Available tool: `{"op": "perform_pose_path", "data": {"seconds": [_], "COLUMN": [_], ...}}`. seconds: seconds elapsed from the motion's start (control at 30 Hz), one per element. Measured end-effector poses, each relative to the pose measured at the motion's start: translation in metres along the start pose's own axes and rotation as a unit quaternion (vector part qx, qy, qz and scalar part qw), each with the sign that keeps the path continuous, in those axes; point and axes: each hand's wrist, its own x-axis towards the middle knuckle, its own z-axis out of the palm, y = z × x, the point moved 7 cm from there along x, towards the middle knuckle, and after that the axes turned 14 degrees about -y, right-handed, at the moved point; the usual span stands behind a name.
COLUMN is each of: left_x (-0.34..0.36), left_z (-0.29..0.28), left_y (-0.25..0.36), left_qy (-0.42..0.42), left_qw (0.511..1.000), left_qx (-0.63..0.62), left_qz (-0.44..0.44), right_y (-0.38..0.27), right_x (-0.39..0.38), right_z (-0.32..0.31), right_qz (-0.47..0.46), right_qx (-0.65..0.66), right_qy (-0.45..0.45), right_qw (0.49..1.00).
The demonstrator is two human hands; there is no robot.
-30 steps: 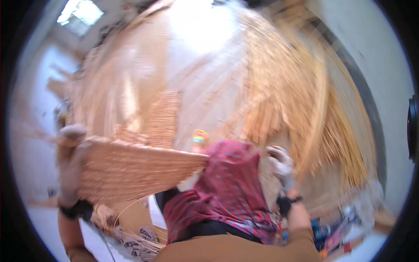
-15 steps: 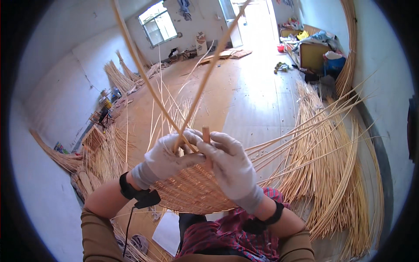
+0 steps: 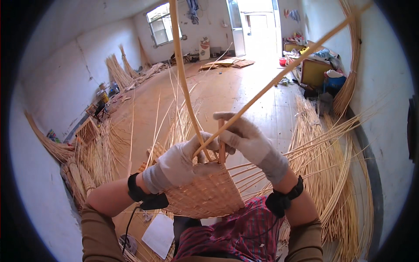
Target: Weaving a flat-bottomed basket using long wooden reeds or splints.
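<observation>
Woven panel (image 3: 205,196), positioned at six o'clock from centre, above a brown floor (image 3: 244,98). In descending order of size: a broad heap of pale stalks (image 3: 329,205) lies at four o'clock; smaller stalk bundles (image 3: 102,150) rest at nine o'clock; a red patterned cloth (image 3: 244,229) covers the lap at six o'clock, beneath the panel. Two thick rods (image 3: 180,56) cross at the panel's upper edge, one rising toward half past eleven, the other toward two o'clock. Left hand (image 3: 176,166), gloved, at seven o'clock: fingers curled over the upper edge, gripping it beside the crossing. Right hand (image 3: 255,144), gloved, near four o'clock: thumb and fingers pinching a short stick (image 3: 221,144), nearly upright; fingertip contact partly hidden.
</observation>
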Motion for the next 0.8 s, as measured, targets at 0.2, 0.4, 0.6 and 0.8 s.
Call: {"op": "perform_pose_path", "data": {"seconds": [0.2, 0.4, 0.6, 0.8], "left_x": [0.005, 0.006, 0.002, 0.01], "left_z": [0.0, 0.002, -0.001, 0.004], "left_y": [0.006, 0.003, -0.013, -0.017], "left_qy": [-0.046, -0.024, 0.011, 0.001], "left_qw": [0.999, 0.998, 0.998, 0.993], "left_qx": [0.001, 0.028, 0.031, -0.026], "left_qz": [0.015, -0.049, -0.06, -0.114], "right_y": [0.022, -0.003, -0.057, 0.025], "right_x": [0.009, 0.003, -0.01, -0.038], "right_z": [-0.005, -0.008, 0.024, -0.003], "right_qz": [-0.002, -0.035, -0.312, -0.27], "right_qx": [-0.027, -0.265, 0.255, 0.382], "right_qy": [-0.018, 0.11, 0.076, 0.24], "right_qw": [0.999, 0.957, 0.912, 0.851]}}
